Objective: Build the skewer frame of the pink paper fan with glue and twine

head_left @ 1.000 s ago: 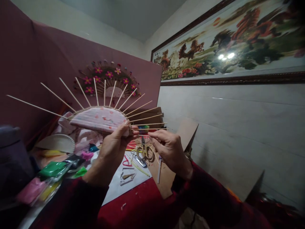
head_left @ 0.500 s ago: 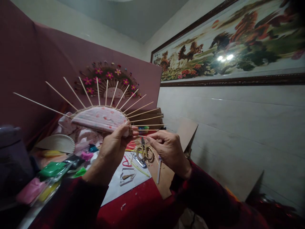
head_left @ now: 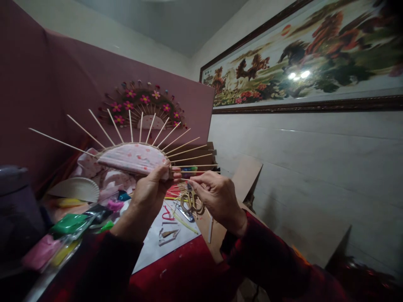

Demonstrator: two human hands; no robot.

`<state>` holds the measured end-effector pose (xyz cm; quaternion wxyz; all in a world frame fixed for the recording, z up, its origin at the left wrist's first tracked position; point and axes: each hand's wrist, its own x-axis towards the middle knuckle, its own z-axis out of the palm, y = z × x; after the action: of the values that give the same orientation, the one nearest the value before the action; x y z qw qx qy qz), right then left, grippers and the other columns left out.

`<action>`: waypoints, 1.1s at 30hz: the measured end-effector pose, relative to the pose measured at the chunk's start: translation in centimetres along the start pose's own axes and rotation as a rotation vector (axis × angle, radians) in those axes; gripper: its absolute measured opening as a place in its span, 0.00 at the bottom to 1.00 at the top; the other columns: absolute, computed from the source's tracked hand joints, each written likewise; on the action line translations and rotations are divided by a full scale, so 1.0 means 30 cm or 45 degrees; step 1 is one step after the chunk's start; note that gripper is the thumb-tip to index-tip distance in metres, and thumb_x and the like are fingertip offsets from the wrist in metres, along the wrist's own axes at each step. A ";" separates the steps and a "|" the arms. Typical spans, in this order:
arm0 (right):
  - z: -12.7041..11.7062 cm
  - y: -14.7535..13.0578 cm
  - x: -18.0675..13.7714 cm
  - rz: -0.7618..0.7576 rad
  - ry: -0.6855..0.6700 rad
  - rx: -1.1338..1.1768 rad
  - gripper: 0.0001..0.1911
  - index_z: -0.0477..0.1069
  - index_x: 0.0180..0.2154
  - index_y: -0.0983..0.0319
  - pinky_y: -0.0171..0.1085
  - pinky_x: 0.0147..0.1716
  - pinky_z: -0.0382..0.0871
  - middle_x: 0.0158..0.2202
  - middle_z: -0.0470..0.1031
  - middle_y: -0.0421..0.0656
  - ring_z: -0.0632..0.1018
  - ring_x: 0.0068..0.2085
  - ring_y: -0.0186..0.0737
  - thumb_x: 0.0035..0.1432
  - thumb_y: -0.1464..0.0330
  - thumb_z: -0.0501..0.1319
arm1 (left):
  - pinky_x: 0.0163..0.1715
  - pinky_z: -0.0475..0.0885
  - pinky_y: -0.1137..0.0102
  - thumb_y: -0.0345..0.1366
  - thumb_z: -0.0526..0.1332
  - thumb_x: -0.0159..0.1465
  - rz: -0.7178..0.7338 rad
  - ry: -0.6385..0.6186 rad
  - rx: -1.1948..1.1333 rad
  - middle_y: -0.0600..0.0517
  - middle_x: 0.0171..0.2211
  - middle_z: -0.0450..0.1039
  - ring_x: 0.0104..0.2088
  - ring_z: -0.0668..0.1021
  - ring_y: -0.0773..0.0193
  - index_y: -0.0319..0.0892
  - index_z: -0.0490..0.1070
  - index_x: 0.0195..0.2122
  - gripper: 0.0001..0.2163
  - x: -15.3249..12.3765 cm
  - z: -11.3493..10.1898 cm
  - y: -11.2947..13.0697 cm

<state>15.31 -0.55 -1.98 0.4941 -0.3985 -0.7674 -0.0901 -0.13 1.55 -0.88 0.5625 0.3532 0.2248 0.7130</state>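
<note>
My left hand grips the right corner of a pink half-round fan piece, held up in the air. Several thin wooden sticks fan out from its curved edge. My right hand pinches a thin stick at the piece's lower right edge, fingers pressed together. Both sleeves are dark red.
Scissors and small tools lie on white paper over a red cloth. Green, pink and yellow packets and a white paper half-plate lie left. A finished flowered fan leans on the maroon board. Brown cardboard stands by the wall.
My right hand has moved a little left, closer to the fan piece. The fan piece has shifted slightly right and lower in view.
</note>
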 end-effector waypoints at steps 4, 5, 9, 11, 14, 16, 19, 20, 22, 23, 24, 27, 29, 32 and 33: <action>0.002 -0.007 0.009 0.015 -0.024 0.047 0.07 0.77 0.32 0.60 0.33 0.29 0.65 0.31 0.77 0.42 0.75 0.30 0.34 0.56 0.70 0.59 | 0.22 0.74 0.74 0.26 0.61 0.53 0.005 -0.007 -0.003 0.47 0.23 0.76 0.23 0.78 0.65 0.33 0.72 0.29 0.02 -0.004 0.001 0.002; 0.002 -0.006 0.012 0.010 -0.046 0.063 0.08 0.76 0.32 0.61 0.32 0.29 0.65 0.31 0.77 0.42 0.75 0.30 0.34 0.56 0.71 0.58 | 0.22 0.74 0.74 0.26 0.61 0.53 0.004 -0.006 0.003 0.47 0.23 0.76 0.23 0.78 0.65 0.33 0.72 0.29 0.02 -0.004 0.002 0.004; 0.004 0.008 0.016 0.021 -0.071 0.040 0.09 0.75 0.32 0.62 0.33 0.28 0.64 0.31 0.77 0.43 0.74 0.29 0.34 0.55 0.73 0.56 | 0.22 0.74 0.74 0.26 0.61 0.53 -0.003 0.009 0.014 0.46 0.22 0.76 0.22 0.77 0.64 0.32 0.72 0.28 0.02 -0.002 0.007 0.008; 0.002 0.016 0.015 0.015 -0.059 0.010 0.09 0.74 0.33 0.63 0.33 0.29 0.64 0.30 0.77 0.43 0.73 0.28 0.34 0.55 0.74 0.55 | 0.21 0.74 0.74 0.25 0.60 0.53 -0.007 0.021 0.011 0.45 0.22 0.76 0.22 0.77 0.64 0.32 0.72 0.27 0.02 0.000 0.006 0.007; -0.003 0.019 0.011 -0.037 -0.055 -0.009 0.08 0.73 0.34 0.63 0.34 0.31 0.64 0.32 0.77 0.43 0.74 0.30 0.35 0.57 0.72 0.55 | 0.22 0.74 0.75 0.25 0.60 0.53 0.004 0.028 0.005 0.45 0.23 0.76 0.22 0.77 0.65 0.32 0.72 0.27 0.02 0.003 0.004 0.005; -0.005 0.015 0.006 -0.079 -0.060 -0.053 0.07 0.72 0.35 0.62 0.33 0.31 0.64 0.33 0.77 0.43 0.74 0.30 0.34 0.58 0.69 0.56 | 0.22 0.74 0.75 0.25 0.60 0.53 0.013 0.032 0.003 0.45 0.23 0.76 0.22 0.77 0.65 0.32 0.71 0.27 0.02 0.004 0.002 0.004; -0.004 0.006 -0.002 -0.143 -0.061 -0.205 0.08 0.72 0.33 0.61 0.33 0.29 0.60 0.32 0.76 0.42 0.74 0.30 0.34 0.59 0.66 0.55 | 0.22 0.74 0.75 0.25 0.60 0.53 0.014 0.029 0.013 0.45 0.23 0.76 0.23 0.77 0.64 0.32 0.72 0.27 0.02 0.002 0.005 0.004; -0.002 0.004 -0.004 -0.166 -0.065 -0.249 0.09 0.72 0.33 0.61 0.33 0.29 0.60 0.31 0.76 0.42 0.74 0.30 0.34 0.60 0.67 0.55 | 0.22 0.74 0.75 0.25 0.60 0.53 0.014 0.031 0.019 0.46 0.23 0.76 0.22 0.77 0.64 0.32 0.72 0.27 0.02 0.000 0.007 0.005; 0.002 0.005 -0.007 -0.211 -0.088 -0.296 0.09 0.72 0.32 0.62 0.33 0.29 0.59 0.30 0.75 0.42 0.74 0.31 0.34 0.60 0.68 0.54 | 0.21 0.74 0.75 0.25 0.60 0.54 0.007 0.040 0.031 0.46 0.22 0.76 0.22 0.77 0.65 0.32 0.72 0.27 0.02 -0.006 0.012 0.006; 0.004 0.006 -0.007 -0.238 -0.105 -0.307 0.09 0.71 0.31 0.62 0.33 0.29 0.59 0.29 0.74 0.42 0.73 0.31 0.34 0.59 0.69 0.54 | 0.21 0.74 0.75 0.25 0.60 0.54 0.000 0.047 0.036 0.46 0.22 0.76 0.22 0.77 0.65 0.32 0.72 0.27 0.02 -0.008 0.014 0.006; 0.006 0.009 -0.008 -0.268 -0.118 -0.318 0.09 0.71 0.31 0.63 0.33 0.30 0.59 0.29 0.74 0.42 0.73 0.30 0.34 0.59 0.70 0.53 | 0.21 0.74 0.75 0.25 0.60 0.54 -0.005 0.053 0.041 0.46 0.22 0.76 0.22 0.77 0.65 0.32 0.72 0.27 0.02 -0.011 0.016 0.006; 0.017 0.021 -0.007 -0.360 -0.120 -0.383 0.09 0.69 0.28 0.64 0.34 0.30 0.59 0.26 0.71 0.43 0.71 0.29 0.35 0.57 0.73 0.53 | 0.21 0.74 0.76 0.26 0.61 0.54 0.007 0.052 0.053 0.47 0.21 0.75 0.22 0.77 0.65 0.32 0.72 0.28 0.02 -0.014 0.016 0.001; 0.028 0.033 -0.007 -0.402 -0.109 -0.418 0.09 0.68 0.28 0.64 0.34 0.29 0.59 0.26 0.71 0.43 0.71 0.28 0.35 0.56 0.74 0.52 | 0.21 0.74 0.76 0.27 0.62 0.53 0.018 0.041 0.053 0.47 0.22 0.75 0.22 0.77 0.65 0.33 0.72 0.28 0.02 -0.012 0.013 -0.004; 0.041 0.049 -0.005 -0.380 -0.042 -0.376 0.08 0.68 0.30 0.65 0.34 0.28 0.60 0.27 0.71 0.44 0.71 0.28 0.36 0.56 0.74 0.51 | 0.22 0.74 0.74 0.27 0.63 0.53 0.017 0.044 0.043 0.47 0.22 0.75 0.22 0.77 0.65 0.33 0.72 0.27 0.02 -0.007 0.010 -0.007; 0.043 0.052 -0.004 -0.345 0.000 -0.333 0.08 0.68 0.30 0.64 0.34 0.28 0.60 0.27 0.71 0.44 0.71 0.28 0.35 0.56 0.74 0.51 | 0.22 0.75 0.74 0.27 0.63 0.53 0.020 0.049 0.037 0.47 0.22 0.76 0.21 0.77 0.65 0.33 0.72 0.27 0.02 -0.006 0.009 -0.006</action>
<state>15.54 1.10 -3.12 0.4215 -0.3522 -0.7958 -0.2550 0.22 1.42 -0.87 0.5472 0.3495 0.2432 0.7206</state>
